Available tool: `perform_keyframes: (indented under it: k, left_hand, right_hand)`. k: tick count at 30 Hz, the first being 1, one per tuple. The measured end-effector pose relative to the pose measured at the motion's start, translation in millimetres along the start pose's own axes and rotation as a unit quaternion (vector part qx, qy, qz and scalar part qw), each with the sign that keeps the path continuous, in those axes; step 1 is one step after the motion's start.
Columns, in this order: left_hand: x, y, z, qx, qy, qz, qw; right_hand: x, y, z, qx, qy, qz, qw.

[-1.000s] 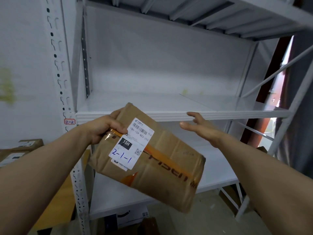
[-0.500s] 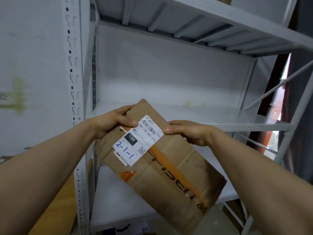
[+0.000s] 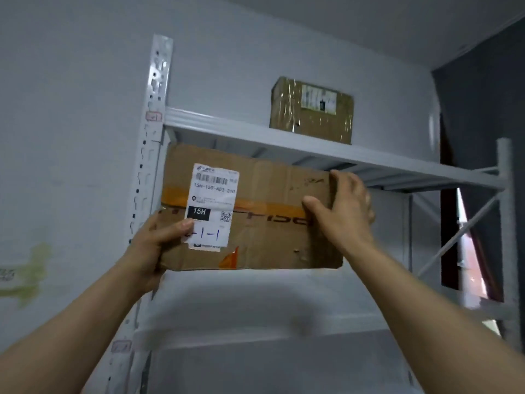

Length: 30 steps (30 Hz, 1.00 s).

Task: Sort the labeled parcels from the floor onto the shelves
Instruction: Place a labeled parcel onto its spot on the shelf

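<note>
A flat brown cardboard parcel (image 3: 270,223) with an orange stripe and a white label (image 3: 213,200) marked "15H" and handwritten "-1-1" is held up level, just below the top shelf (image 3: 397,166) of the white rack. My left hand (image 3: 159,245) grips its lower left corner, thumb on the label. My right hand (image 3: 343,211) grips its right edge, fingers curled round it. The parcel hides the shelf space behind it.
A second brown taped parcel (image 3: 311,110) stands on the top shelf to the right. A white perforated upright (image 3: 154,115) with small tags runs down the left. A lower shelf (image 3: 255,331) lies below. A diagonal brace (image 3: 454,237) crosses the rack's right end.
Both hands have lifted the parcel from waist height up to just under the top shelf and turned it level. The view has tilted upward, and the top shelf's parcel now shows.
</note>
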<state>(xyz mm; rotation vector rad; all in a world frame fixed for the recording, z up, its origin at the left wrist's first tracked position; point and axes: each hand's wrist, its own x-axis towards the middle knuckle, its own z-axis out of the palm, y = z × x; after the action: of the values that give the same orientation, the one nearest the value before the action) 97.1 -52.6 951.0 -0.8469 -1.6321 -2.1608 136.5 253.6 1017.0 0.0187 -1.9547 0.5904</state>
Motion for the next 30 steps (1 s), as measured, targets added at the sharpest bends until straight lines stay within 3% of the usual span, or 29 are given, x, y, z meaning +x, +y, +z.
perform_keyframes:
  k: [2,7,11,17,24,28,30]
  left_hand:
    - [5,21,5,-0.021,0.013,0.04,0.999]
    - [25,67,21,-0.024,0.071,0.11,0.991]
    - [44,100,35,-0.029,0.149,0.147,0.977]
    - [83,126,70,-0.024,0.228,0.194,0.954]
    - [134,130,80,0.124,0.305,0.332,0.884]
    - [156,125,75,0.179,0.431,0.375,0.801]
    - [164,123,75,0.201,0.453,0.401,0.771]
  right_hand:
    - [7,-1,-4,0.078,0.032,0.034,0.996]
    - [43,-12,1,0.304,0.029,0.053,0.951]
    - [77,-17,9,0.381,0.012,0.03,0.924]
    - [138,-15,32,0.41,-0.03,-0.035,0.911]
    - [205,-12,59,0.463,-0.109,-0.091,0.875]
    - [226,-18,70,0.48,-0.154,-0.121,0.855]
    - [232,-24,75,0.481,-0.174,-0.13,0.849]
